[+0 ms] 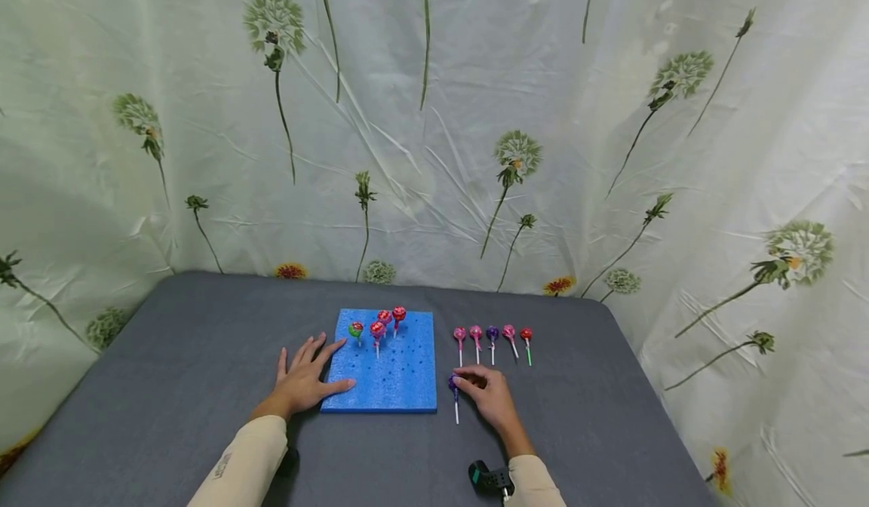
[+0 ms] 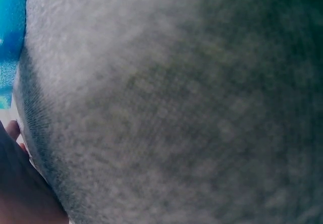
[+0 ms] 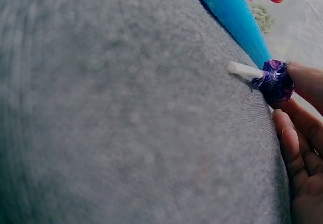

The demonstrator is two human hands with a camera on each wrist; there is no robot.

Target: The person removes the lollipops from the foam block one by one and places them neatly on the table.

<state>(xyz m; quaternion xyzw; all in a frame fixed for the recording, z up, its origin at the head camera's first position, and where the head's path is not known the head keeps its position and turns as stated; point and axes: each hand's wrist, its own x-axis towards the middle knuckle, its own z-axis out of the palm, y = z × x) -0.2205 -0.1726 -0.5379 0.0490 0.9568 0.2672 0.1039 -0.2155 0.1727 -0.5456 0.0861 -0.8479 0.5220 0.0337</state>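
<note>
Between thumb and fingers, my right hand [image 1: 490,395] pinches the wrapped head of a purple lollipop [image 1: 455,400]. Its white stick points toward me, low over the grey cloth, just right of the blue foam board [image 1: 407,394]. In the right wrist view the same purple lollipop [image 3: 276,81] shows its crinkled wrapper at the fingertips. My left hand [image 1: 302,381] lies with fingers spread, thumb and forefinger touching the board's left edge. Standing upright in the board's far half are a green-and-red lollipop [image 1: 356,330] and several red or pink ones, among them a red lollipop [image 1: 399,314].
Right of the board, several lollipops lie in a row: pink ones [image 1: 460,333], a purple one [image 1: 492,333] and a red one with a green stick [image 1: 526,334]. Small holes dot the board. A flower-printed curtain [image 1: 434,152] hangs behind the grey-covered table [image 1: 597,416].
</note>
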